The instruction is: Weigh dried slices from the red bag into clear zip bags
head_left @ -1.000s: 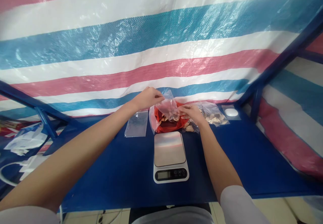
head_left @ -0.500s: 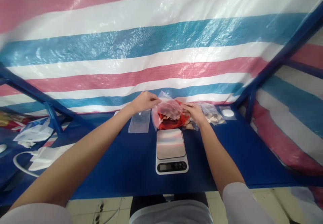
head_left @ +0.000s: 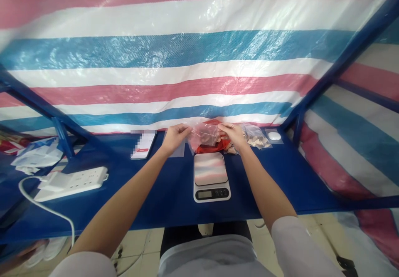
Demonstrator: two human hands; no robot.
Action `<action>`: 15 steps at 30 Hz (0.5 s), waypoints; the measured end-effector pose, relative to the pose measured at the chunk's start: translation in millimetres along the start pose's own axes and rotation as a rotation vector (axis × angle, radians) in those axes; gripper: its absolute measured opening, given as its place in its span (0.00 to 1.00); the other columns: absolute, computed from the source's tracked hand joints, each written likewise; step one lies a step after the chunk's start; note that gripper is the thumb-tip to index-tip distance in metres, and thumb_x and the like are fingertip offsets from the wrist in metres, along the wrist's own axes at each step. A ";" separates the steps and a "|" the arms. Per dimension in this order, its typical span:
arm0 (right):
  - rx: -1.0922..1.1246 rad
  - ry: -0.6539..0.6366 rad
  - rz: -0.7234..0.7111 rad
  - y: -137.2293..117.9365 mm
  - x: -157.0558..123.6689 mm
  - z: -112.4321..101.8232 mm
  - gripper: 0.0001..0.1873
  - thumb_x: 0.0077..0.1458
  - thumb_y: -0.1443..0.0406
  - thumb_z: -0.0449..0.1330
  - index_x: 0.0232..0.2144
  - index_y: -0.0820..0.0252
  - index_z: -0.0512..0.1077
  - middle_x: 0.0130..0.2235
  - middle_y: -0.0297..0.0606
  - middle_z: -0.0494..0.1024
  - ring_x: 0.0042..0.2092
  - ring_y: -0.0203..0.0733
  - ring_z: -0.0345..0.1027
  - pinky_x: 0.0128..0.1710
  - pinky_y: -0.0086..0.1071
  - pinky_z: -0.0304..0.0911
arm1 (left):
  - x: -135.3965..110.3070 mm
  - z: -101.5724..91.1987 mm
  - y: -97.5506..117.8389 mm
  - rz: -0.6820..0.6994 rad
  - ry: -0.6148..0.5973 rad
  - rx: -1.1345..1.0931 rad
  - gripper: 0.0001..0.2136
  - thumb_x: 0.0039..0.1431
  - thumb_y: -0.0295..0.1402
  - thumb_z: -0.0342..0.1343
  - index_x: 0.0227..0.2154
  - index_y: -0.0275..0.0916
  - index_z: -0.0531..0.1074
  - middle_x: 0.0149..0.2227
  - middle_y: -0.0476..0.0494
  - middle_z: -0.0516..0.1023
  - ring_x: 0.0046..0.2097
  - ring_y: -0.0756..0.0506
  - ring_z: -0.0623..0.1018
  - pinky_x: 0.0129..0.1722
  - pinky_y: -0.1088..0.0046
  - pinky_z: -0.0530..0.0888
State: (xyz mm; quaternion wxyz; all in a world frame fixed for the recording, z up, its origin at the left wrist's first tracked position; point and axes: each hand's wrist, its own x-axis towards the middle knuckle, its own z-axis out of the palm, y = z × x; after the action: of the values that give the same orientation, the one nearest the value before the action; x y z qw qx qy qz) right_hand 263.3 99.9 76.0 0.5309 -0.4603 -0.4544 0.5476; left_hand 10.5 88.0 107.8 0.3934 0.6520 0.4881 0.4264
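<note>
Between my two hands a clear plastic bag (head_left: 205,134) is stretched sideways. My left hand (head_left: 175,139) pinches its left edge, and my right hand (head_left: 233,134) pinches the right edge. Under and behind it lies a red plastic bag (head_left: 215,147) holding pale brown pieces, partly hidden by the clear one. Just in front sits a white kitchen scale (head_left: 212,177) with a bare shiny plate. Beside my right hand is another clear bag with flat tan pieces (head_left: 256,139). A flat clear bag (head_left: 179,150) lies partly behind my left hand.
A phone (head_left: 145,144) lies left of my left hand. Further left are a white power strip (head_left: 84,181) with a cable and crumpled white plastic (head_left: 37,154). A white oval object (head_left: 274,136) lies at the right. Blue frame bars (head_left: 311,90) and striped sheeting (head_left: 187,48) enclose the blue table.
My left hand has come down and slightly left, and the clear bag, raised before, is now lower and stretched flat between both hands. The view has shifted, revealing the phone.
</note>
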 end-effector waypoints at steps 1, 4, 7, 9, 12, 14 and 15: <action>-0.021 0.014 -0.011 1.7 -2.4 2.0 0.25 0.42 0.48 0.70 0.36 0.61 0.79 0.32 0.38 0.81 0.35 0.40 0.76 0.31 0.29 0.72 | -4.0 2.0 -5.1 -0.018 0.047 -0.092 0.22 0.50 0.52 0.63 0.33 0.34 0.77 0.32 0.41 0.81 0.35 0.44 0.79 0.42 0.66 0.76; -0.085 -0.010 -0.030 5.4 -9.6 10.1 0.26 0.46 0.46 0.67 0.39 0.59 0.79 0.38 0.39 0.82 0.39 0.40 0.76 0.33 0.29 0.72 | -15.9 9.9 -17.3 -0.069 0.197 -0.340 0.23 0.43 0.52 0.68 0.32 0.34 0.78 0.30 0.43 0.81 0.34 0.45 0.80 0.42 0.65 0.77; -0.117 -0.115 -0.018 4.3 -15.3 20.2 0.27 0.52 0.43 0.61 0.41 0.58 0.79 0.42 0.39 0.82 0.40 0.40 0.76 0.34 0.30 0.73 | -27.6 17.8 -26.0 -0.109 0.328 -0.477 0.22 0.40 0.49 0.71 0.30 0.34 0.78 0.29 0.44 0.81 0.33 0.46 0.80 0.42 0.66 0.77; -0.125 -0.120 -0.016 0.8 -17.9 27.5 0.27 0.53 0.43 0.60 0.41 0.57 0.79 0.43 0.40 0.82 0.40 0.41 0.75 0.33 0.30 0.73 | -34.7 21.4 -30.1 -0.135 0.406 -0.513 0.21 0.39 0.47 0.71 0.28 0.34 0.78 0.28 0.45 0.80 0.32 0.47 0.79 0.41 0.67 0.77; -0.191 -0.110 -0.042 -5.6 -19.8 38.3 0.24 0.49 0.48 0.65 0.43 0.57 0.79 0.40 0.39 0.81 0.36 0.40 0.74 0.30 0.30 0.71 | -43.4 22.9 -33.4 -0.173 0.461 -0.551 0.19 0.40 0.45 0.71 0.27 0.34 0.77 0.27 0.45 0.81 0.30 0.47 0.79 0.40 0.66 0.77; -0.249 -0.157 -0.089 -8.6 -18.6 45.2 0.23 0.47 0.51 0.67 0.42 0.57 0.78 0.36 0.37 0.81 0.33 0.40 0.73 0.27 0.29 0.68 | -48.5 21.5 -34.8 -0.191 0.477 -0.592 0.19 0.39 0.44 0.71 0.27 0.34 0.77 0.27 0.45 0.81 0.30 0.47 0.79 0.41 0.65 0.78; -0.279 -0.195 -0.123 -9.6 -16.8 48.7 0.20 0.47 0.52 0.67 0.40 0.58 0.78 0.34 0.36 0.80 0.31 0.39 0.72 0.26 0.29 0.67 | -51.2 20.1 -35.9 -0.201 0.481 -0.614 0.19 0.39 0.44 0.72 0.27 0.34 0.77 0.27 0.45 0.81 0.30 0.47 0.80 0.41 0.65 0.78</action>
State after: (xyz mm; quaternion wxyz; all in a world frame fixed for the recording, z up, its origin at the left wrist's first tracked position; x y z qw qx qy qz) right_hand 217.0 83.0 93.7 0.4479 -0.4455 -0.6025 0.4878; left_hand 10.4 44.0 59.0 0.4841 0.3348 0.4778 0.6522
